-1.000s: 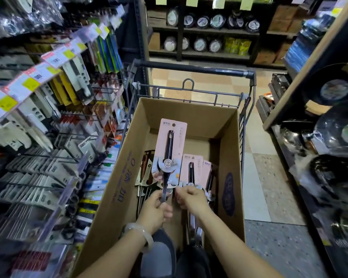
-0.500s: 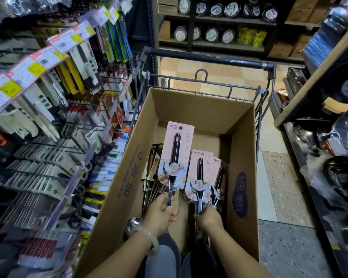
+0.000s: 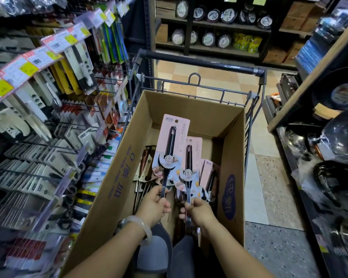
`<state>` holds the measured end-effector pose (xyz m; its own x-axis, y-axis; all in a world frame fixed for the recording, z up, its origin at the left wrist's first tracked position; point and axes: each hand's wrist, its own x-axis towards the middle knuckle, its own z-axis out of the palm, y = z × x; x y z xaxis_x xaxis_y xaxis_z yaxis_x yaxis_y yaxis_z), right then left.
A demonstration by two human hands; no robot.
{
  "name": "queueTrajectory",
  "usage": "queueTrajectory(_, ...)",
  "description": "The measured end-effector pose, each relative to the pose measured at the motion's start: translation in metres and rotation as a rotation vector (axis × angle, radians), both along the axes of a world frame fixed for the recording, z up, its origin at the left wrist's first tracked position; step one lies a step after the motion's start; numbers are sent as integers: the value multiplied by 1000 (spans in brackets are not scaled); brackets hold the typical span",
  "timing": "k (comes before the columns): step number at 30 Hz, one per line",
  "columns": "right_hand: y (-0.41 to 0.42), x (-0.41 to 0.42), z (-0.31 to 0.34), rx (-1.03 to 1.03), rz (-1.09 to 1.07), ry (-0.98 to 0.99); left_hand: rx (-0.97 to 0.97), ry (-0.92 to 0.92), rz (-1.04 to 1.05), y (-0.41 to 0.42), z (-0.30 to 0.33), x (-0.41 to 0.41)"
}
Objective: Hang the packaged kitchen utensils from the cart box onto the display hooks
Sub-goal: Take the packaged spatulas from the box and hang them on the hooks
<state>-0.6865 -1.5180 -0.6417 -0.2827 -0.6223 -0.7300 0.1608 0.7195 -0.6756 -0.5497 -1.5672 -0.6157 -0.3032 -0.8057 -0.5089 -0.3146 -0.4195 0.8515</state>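
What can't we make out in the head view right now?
- Working ends of the pink-card utensils: hidden by the left hand and right hand.
- Box bottom near the person: covered by forearms and knees.
- Price tags on the left rack: text blurred, too small.
- Free display hook: cannot tell, rack crowded and blurred.
- Pans on the right: blurred, cut by the edge.

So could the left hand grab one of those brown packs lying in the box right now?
Probably not yet. The left hand is already shut on a pink-carded utensil. The brown packs lie uncovered in the cardboard box close ahead of it, so the way is free once it lets go.
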Motion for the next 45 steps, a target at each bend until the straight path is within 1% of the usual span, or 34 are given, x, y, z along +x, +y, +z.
queueTrajectory(5,-20,-2,50,-250,-13,-81,-35,39,75,-2,22,3)
queueTrajectory(11,-45,21,95,-407,157,-79,-186,85,253,-9,65,33)
queueTrajectory(17,-68,68,130,-621,283,-57,-331,143,474,0,114,84)
queueTrajectory(22,-74,122,171,-838,487,41,-445,192,688,21,149,136)
queueTrajectory(25,-61,165,198,-949,573,-19,-526,227,797,44,172,171)
queueTrajectory(29,-24,222,229,-1021,721,-143,-648,191,890,93,198,224)
queueTrajectory(31,1,252,238,-1049,780,-163,-685,157,935,125,209,249)
queueTrajectory(33,26,279,240,-1032,816,-213,-714,114,971,160,219,271)
queueTrajectory(35,49,304,240,-1020,859,-220,-739,59,1011,197,225,290)
queueTrajectory(37,70,327,237,-1047,909,-176,-762,37,1046,235,233,305)
queueTrajectory(42,125,375,246,-1051,1022,-183,-809,105,1136,308,250,334)
queueTrajectory(45,153,403,264,-1041,1092,-192,-857,174,1244,336,257,352)
